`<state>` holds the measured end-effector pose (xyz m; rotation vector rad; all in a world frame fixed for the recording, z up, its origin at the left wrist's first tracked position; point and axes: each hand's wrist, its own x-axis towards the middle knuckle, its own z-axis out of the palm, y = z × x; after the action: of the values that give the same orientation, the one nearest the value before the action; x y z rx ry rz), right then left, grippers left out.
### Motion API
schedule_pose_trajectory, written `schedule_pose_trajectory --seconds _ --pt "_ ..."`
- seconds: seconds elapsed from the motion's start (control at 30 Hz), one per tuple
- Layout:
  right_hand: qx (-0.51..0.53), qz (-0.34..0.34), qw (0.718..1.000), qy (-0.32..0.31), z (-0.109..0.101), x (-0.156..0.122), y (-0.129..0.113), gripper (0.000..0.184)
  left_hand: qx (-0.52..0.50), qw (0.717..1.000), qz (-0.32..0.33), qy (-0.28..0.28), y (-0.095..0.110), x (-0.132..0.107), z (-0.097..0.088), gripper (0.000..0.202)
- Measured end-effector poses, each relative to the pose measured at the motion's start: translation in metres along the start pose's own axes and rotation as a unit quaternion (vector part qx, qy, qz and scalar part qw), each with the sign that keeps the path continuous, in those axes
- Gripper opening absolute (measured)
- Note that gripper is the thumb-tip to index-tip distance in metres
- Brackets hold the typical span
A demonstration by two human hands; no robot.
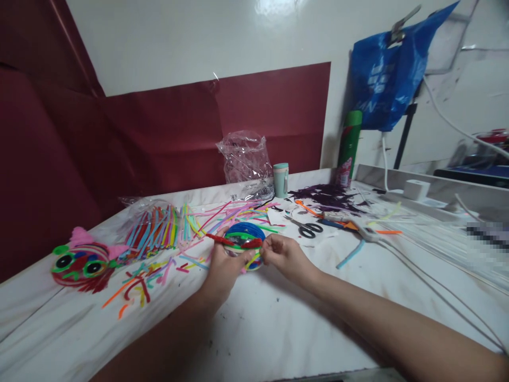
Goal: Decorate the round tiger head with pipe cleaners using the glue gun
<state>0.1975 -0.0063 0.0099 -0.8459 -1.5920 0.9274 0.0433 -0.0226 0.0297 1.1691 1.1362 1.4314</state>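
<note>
My left hand (221,269) is wrapped around the left and lower side of a round craft piece (244,230) covered in blue, green and yellow pipe cleaners. A fuzzy red pipe cleaner (252,243) lies across its front, one end sticking out past my left fingers. At the right edge of the piece, my right hand (284,255) is closed in a pinch at the red pipe cleaner's other end. The fingertips partly hide that end. Just behind my right hand lie black-handled scissors (308,229) on white paper.
On the left sits a finished-looking pipe-cleaner face (81,262) beside cut scraps (139,289) and a bag of colored pipe cleaners (153,228). A glue gun (368,232) with its cord lies right. Behind stand a mint cup (280,181), dark purple shreds (330,196) and a green spray can (350,140).
</note>
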Motion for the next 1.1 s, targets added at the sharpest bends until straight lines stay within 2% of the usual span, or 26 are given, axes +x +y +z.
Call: schedule_pose_trajectory --seconds 0.23,0.33,0.47,0.67,0.9,1.1 --pt "0.011 0.011 1.0 -0.007 0.002 0.0 0.01 0.01 -0.01 1.0 0.0 -0.024 -0.006 0.002 -0.001 0.081" --pt "0.008 0.014 1.0 0.01 0.004 0.0 0.012 0.012 0.007 1.0 0.004 -0.016 -0.007 0.002 -0.001 0.08" --pt "0.027 0.016 0.999 -0.016 0.002 0.002 0.009 0.01 0.02 1.0 0.016 -0.01 -0.009 0.006 -0.004 0.079" --pt "0.038 0.017 0.999 -0.018 0.0 0.006 0.01 0.023 0.008 1.0 0.014 -0.021 -0.011 0.008 -0.005 0.078" --pt "0.062 0.009 0.997 -0.033 0.0 0.006 0.007 0.03 -0.044 0.998 0.005 -0.04 -0.013 0.013 -0.009 0.078" --pt "0.055 0.037 0.998 -0.009 0.001 0.006 0.006 0.029 -0.086 0.994 0.011 -0.061 -0.019 0.016 -0.009 0.076"
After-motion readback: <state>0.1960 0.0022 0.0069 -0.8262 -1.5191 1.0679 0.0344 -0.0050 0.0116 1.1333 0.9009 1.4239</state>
